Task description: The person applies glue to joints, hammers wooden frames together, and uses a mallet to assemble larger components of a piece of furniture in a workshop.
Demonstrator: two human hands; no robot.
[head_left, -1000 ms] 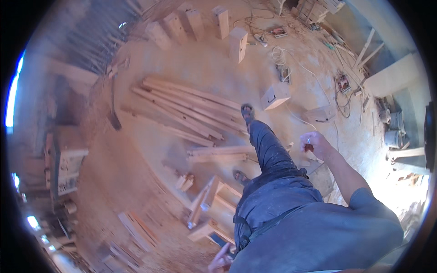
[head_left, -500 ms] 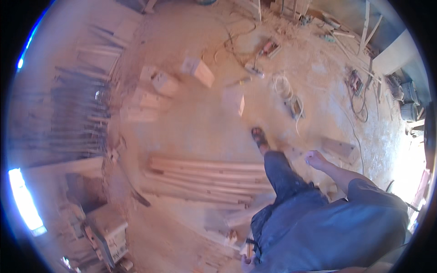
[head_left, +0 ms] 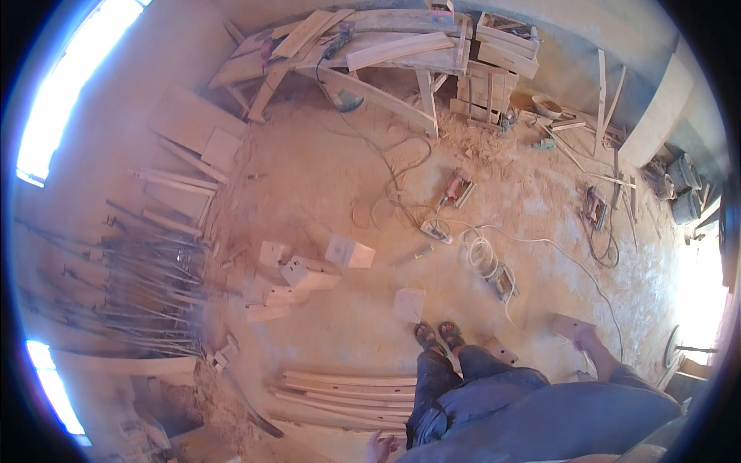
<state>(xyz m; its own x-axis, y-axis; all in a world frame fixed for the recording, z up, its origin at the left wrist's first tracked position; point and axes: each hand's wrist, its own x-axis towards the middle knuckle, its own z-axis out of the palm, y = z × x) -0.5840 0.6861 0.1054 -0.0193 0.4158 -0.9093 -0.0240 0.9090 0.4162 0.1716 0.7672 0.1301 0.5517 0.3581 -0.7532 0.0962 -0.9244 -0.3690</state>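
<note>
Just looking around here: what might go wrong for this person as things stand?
The white cord, coiled loosely on the floor ahead, might catch a foot. The pale wooden block just in front of the open-toed sandals could be stubbed or knocked. The long timbers on the floor to the person's left might shift if stepped on.

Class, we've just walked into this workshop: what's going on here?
A person stands on a dusty floor. The right hand appears over a wooden block; whether they touch is unclear. The left hand, holding nothing visible, is near long timbers lying on the floor. Beyond stands a cluttered workbench.
</note>
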